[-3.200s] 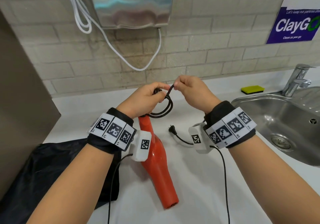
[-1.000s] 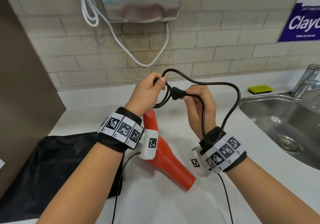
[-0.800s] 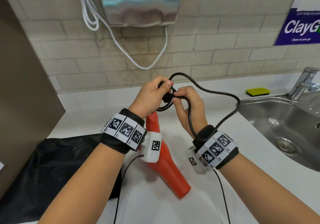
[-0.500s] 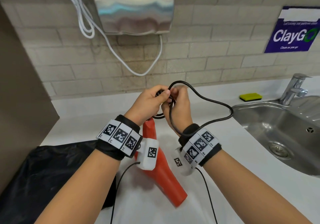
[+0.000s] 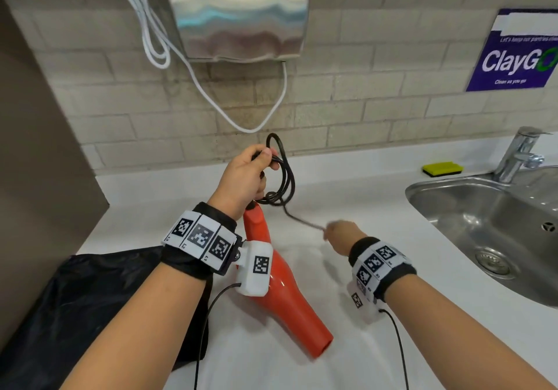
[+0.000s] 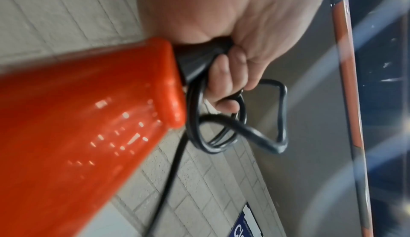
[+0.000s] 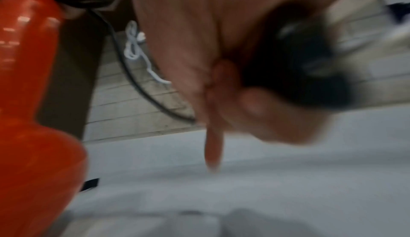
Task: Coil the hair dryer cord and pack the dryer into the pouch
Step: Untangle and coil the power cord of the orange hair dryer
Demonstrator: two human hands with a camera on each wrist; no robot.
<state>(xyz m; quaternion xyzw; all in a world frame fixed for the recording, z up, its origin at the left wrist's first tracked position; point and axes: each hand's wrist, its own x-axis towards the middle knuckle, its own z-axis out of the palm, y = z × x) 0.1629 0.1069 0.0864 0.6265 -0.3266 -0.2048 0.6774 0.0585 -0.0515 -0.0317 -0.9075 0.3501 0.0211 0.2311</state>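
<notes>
A: Half a second ago both hands met at the cord loops; the right hand (image 5: 342, 235) has since dropped away toward the sink (image 5: 495, 208), drawing a straight run of black cord (image 5: 283, 178) out from the bundle.

B: And the left hand (image 5: 244, 175)?

A: Raised over the white counter (image 5: 377, 220), on the far side of the sink from the tap, fingers (image 6: 224, 81) curled round several loops of cord. The loops hang just at the handle end of the orange hair dryer (image 5: 283, 293), beside the black stub where the cord leaves the handle.

B: Where does the dryer sit?

A: Its handle end is up at the left hand; its barrel slants down toward the viewer, nozzle low over the counter. Whether the nozzle touches the surface I cannot tell.

B: Is the right hand really gripping?

A: It is blurred, but its fingers close round the black plug end (image 7: 297, 69), with the cord running taut back to the coil.

B: And the pouch?

A: Black pouch (image 5: 99, 308) lies flat on the counter, on the dryer's side away from the sink, partly under the left forearm.
</notes>
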